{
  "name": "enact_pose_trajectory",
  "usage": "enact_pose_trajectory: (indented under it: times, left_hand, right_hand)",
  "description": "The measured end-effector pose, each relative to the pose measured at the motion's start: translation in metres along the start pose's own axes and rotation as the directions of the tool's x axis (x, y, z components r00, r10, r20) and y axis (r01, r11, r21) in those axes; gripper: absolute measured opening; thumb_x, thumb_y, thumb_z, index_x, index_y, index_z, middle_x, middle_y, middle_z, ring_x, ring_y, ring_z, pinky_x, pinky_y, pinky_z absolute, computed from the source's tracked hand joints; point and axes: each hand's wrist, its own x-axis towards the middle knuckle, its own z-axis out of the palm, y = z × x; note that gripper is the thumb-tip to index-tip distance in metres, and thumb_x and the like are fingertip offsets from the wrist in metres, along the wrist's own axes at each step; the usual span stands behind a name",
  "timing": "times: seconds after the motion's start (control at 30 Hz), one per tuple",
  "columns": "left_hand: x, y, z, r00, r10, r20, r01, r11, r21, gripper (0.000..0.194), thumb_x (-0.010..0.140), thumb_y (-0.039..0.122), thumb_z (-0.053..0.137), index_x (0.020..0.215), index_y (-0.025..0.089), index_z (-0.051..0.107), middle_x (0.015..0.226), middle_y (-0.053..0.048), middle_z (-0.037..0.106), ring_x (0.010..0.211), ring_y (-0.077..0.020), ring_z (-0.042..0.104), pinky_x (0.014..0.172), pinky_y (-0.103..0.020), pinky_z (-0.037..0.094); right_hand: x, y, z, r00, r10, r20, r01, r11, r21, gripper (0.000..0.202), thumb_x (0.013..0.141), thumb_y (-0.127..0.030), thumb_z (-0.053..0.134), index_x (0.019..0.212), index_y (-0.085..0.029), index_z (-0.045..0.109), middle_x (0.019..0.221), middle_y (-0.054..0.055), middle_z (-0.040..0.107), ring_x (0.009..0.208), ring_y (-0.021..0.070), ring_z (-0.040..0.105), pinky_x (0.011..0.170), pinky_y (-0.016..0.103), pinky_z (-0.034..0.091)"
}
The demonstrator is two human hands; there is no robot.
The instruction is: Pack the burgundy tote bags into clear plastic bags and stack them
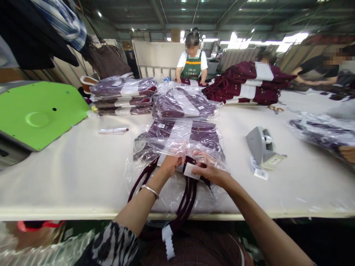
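Both hands are working at the open mouth of a clear plastic bag (177,147) lying flat on the counter (83,166); the left hand (170,164) is pinching the bag's edge, grip closed on the film; the right hand (209,173) is pressing beside a white tag (190,170), its grip too hidden to judge; the maroon bag (191,135) is sitting inside, its 2 straps (185,199) trailing over the near edge; a tape dispenser (263,147) is standing near on the right, and finished packs (183,103) are lying stacked behind.

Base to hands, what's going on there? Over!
Left hand and right hand both pinching the white tag on the maroon bag in clear plastic. Tape dispenser off right, nothing blocking.
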Motion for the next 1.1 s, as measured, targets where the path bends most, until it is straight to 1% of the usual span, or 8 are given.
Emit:
enact_pose_trajectory:
  times: [0.13, 0.27, 0.37, 0.47, 0.57, 0.67, 0.83, 1.1]
  left_hand:
    - [0.006, 0.021, -0.004, 0.987, -0.034, 0.154, 0.024, 0.998, 0.065, 0.043, 0.077, 0.051, 0.058, 0.096, 0.014, 0.067, 0.053, 0.003, 0.049, 0.044, -0.0083, 0.037, 0.042, -0.019, 0.014]
    - [-0.016, 0.034, -0.002, 0.946, 0.168, 0.278, -0.276, 0.866, 0.418, 0.036, 0.088, 0.051, 0.056, 0.084, 0.017, 0.070, 0.057, 0.002, 0.052, 0.055, -0.0122, 0.047, 0.053, -0.022, 0.035]
    - [-0.041, 0.019, 0.003, 0.923, 0.272, 0.274, -0.383, 0.724, 0.574, 0.025, 0.090, 0.042, 0.059, 0.087, 0.020, 0.071, 0.070, -0.001, 0.064, 0.068, -0.0165, 0.059, 0.066, -0.026, 0.046]
    - [-0.050, -0.005, 0.006, 0.978, 0.202, 0.043, -0.194, 0.825, 0.531, 0.035, 0.091, 0.040, 0.058, 0.120, 0.021, 0.064, 0.082, -0.004, 0.072, 0.061, -0.0177, 0.064, 0.058, -0.027, 0.049]
    - [-0.033, -0.014, 0.001, 0.992, 0.003, -0.122, 0.054, 0.884, 0.463, 0.033, 0.082, 0.041, 0.066, 0.105, 0.017, 0.068, 0.079, -0.005, 0.074, 0.049, -0.0183, 0.062, 0.049, -0.028, 0.047]
    - [-0.002, 0.000, -0.007, 0.993, -0.028, -0.111, 0.077, 0.877, 0.474, 0.014, 0.074, 0.031, 0.070, 0.077, 0.018, 0.072, 0.076, -0.005, 0.073, 0.058, -0.0186, 0.065, 0.061, -0.028, 0.051]
    - [0.032, 0.022, -0.010, 0.994, 0.041, -0.097, 0.004, 0.907, 0.420, 0.022, 0.082, 0.036, 0.059, 0.084, 0.019, 0.073, 0.090, -0.005, 0.073, 0.078, -0.0195, 0.067, 0.074, -0.029, 0.054]
    - [0.013, -0.003, -0.002, 0.976, -0.051, 0.210, 0.014, 0.985, 0.172, 0.042, 0.078, 0.037, 0.068, 0.115, 0.019, 0.068, 0.110, -0.009, 0.073, 0.088, -0.0198, 0.070, 0.073, -0.028, 0.055]
  right_hand:
    - [0.000, -0.008, -0.004, 0.997, 0.070, -0.028, -0.067, 0.995, 0.077, 0.031, 0.058, -0.038, 0.087, 0.080, -0.022, 0.073, 0.062, -0.003, 0.065, 0.057, 0.0147, 0.054, 0.054, 0.027, 0.041]
    - [0.008, -0.016, -0.002, 0.983, 0.168, -0.070, -0.146, 0.958, 0.247, 0.037, 0.056, -0.046, 0.087, 0.080, -0.021, 0.075, 0.070, 0.000, 0.070, 0.063, 0.0171, 0.059, 0.061, 0.030, 0.045]
    - [0.012, -0.012, 0.006, 0.971, 0.153, -0.183, -0.056, 0.892, 0.449, 0.039, 0.054, -0.050, 0.085, 0.076, -0.020, 0.074, 0.076, 0.003, 0.073, 0.067, 0.0192, 0.062, 0.065, 0.032, 0.049]
    - [0.012, -0.005, 0.016, 0.933, 0.151, -0.326, 0.024, 0.879, 0.476, 0.040, 0.059, -0.052, 0.083, 0.080, -0.019, 0.073, 0.073, 0.003, 0.072, 0.059, 0.0167, 0.058, 0.056, 0.029, 0.045]
    - [0.013, -0.003, 0.023, 0.911, 0.182, -0.371, -0.005, 0.903, 0.430, 0.040, 0.062, -0.053, 0.080, 0.083, -0.020, 0.073, 0.070, 0.002, 0.072, 0.054, 0.0162, 0.056, 0.050, 0.028, 0.043]
    - [0.015, -0.011, 0.020, 0.908, 0.105, -0.407, 0.028, 0.951, 0.309, 0.038, 0.067, -0.048, 0.076, 0.093, -0.021, 0.074, 0.085, 0.005, 0.076, 0.067, 0.0209, 0.065, 0.061, 0.032, 0.051]
    - [0.011, -0.031, 0.004, 0.842, -0.056, -0.536, 0.106, 0.992, 0.063, 0.048, 0.073, -0.038, 0.074, 0.119, -0.025, 0.069, 0.122, 0.007, 0.071, 0.103, 0.0255, 0.068, 0.087, 0.037, 0.054]
    - [0.017, -0.017, 0.014, 0.867, -0.050, -0.496, 0.093, 0.994, 0.062, 0.036, 0.074, -0.038, 0.071, 0.108, -0.026, 0.074, 0.103, 0.005, 0.075, 0.091, 0.0268, 0.070, 0.084, 0.040, 0.055]
